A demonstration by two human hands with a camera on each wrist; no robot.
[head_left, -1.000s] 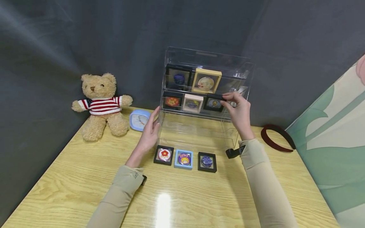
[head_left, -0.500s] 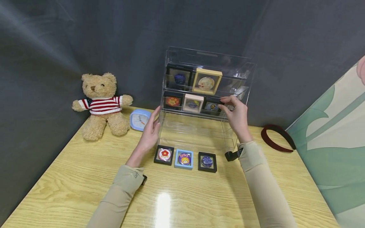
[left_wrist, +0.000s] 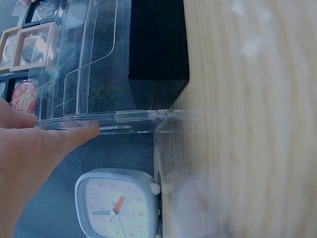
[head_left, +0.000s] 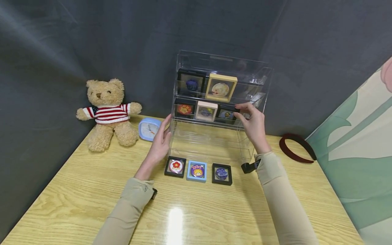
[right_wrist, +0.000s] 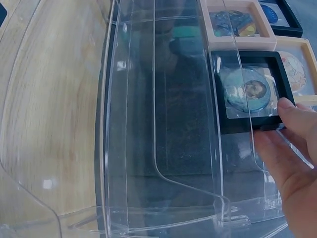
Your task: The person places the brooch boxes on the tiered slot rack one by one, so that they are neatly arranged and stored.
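Apparently seating a black frame (head_left: 226, 114) at three o'clock of the pink frame (head_left: 206, 111), the right hand (head_left: 255, 125) pinches it, release seemingly due, the straight-fingered left hand (head_left: 159, 143) touching the clear rack (head_left: 222, 58) at eight o'clock.

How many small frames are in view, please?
8: high in the rack, cupcake frame and yellow frame; below them, orange-badge frame, pink frame and portrait frame; on the table, flower frame, blue frame and swirl frame.
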